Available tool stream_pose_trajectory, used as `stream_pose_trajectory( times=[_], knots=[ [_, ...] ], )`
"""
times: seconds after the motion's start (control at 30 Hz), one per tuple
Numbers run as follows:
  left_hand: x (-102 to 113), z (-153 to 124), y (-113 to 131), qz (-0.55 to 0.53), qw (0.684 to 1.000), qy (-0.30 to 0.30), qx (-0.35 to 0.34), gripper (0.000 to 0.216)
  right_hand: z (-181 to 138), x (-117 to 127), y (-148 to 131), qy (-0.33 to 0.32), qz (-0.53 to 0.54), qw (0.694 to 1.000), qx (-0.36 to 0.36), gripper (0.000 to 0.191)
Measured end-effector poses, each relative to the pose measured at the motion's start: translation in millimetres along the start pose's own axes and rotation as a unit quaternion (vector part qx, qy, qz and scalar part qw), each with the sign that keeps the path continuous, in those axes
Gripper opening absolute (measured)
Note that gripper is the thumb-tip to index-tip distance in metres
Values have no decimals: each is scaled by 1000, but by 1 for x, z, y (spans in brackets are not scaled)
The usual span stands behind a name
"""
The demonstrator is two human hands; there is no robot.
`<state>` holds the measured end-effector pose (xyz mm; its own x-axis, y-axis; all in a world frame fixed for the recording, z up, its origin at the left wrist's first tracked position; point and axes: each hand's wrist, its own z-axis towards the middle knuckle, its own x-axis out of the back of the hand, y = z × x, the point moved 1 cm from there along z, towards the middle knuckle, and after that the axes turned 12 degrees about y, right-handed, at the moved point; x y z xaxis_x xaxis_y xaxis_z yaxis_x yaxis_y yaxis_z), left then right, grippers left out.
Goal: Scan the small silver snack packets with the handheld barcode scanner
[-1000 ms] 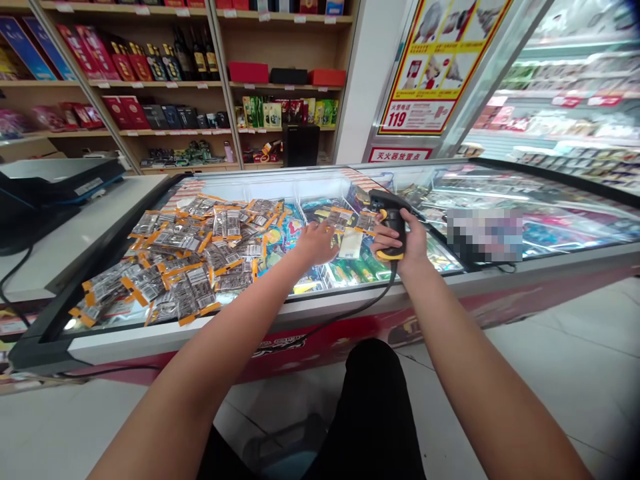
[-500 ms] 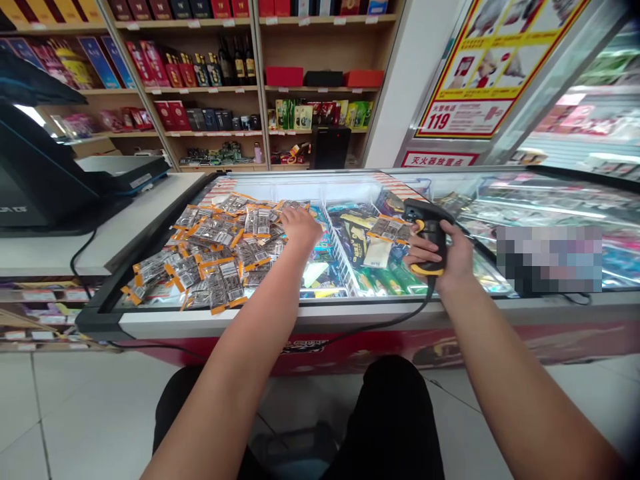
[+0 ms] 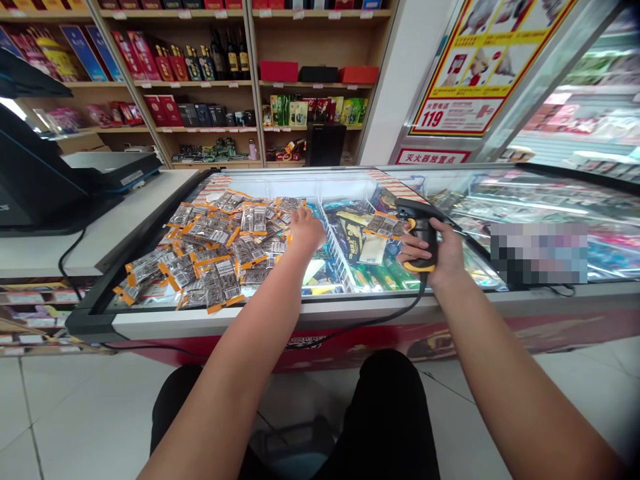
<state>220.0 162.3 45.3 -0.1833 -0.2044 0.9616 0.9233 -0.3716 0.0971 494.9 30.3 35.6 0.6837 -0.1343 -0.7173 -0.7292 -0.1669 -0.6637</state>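
A heap of small silver and orange packets (image 3: pixel 215 250) lies on the glass lid of a chest freezer (image 3: pixel 320 308). My left hand (image 3: pixel 306 229) reaches over the right edge of that heap, fingers bent down onto the packets; whether it grips one is hidden. My right hand (image 3: pixel 434 252) is closed round the grip of a black and yellow barcode scanner (image 3: pixel 419 230), its head pointing left toward one packet (image 3: pixel 383 225) lying apart on the glass. The scanner's cable (image 3: pixel 380 319) hangs down the freezer's front.
A black till screen (image 3: pixel 35 180) and printer stand on the white counter (image 3: pixel 75 240) at left. Wooden shelves (image 3: pixel 220 80) of boxes and bottles fill the back wall. A blurred dark device (image 3: pixel 537 257) sits on the freezer's right lid. My dark-clothed knees (image 3: pixel 380 413) are below.
My left hand has moved left from beside the scanner to the edge of the packet heap. The camera has swung left, so the till has come into view. The scanner hand stays put.
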Motion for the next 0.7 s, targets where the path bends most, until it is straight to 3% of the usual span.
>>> stream_pose_trajectory(
  times=[0.2,0.33,0.43,0.57,0.7],
  knots=[
    [8,-9,15,-9,1000,-7,-13,60,-2,-3,1,18,12,1000,2,36],
    [11,-18,34,-31,997,-24,-67,61,-4,-5,2,19,2,1000,8,38],
    [11,-20,40,-41,996,19,-81,58,-4,-5,2,14,-11,1000,7,38],
    [9,-11,21,-45,995,91,-3,57,-3,-4,1,6,-22,1000,6,40],
    [9,0,-7,-23,993,82,87,57,-2,-3,1,18,-15,1000,2,39]
  ],
)
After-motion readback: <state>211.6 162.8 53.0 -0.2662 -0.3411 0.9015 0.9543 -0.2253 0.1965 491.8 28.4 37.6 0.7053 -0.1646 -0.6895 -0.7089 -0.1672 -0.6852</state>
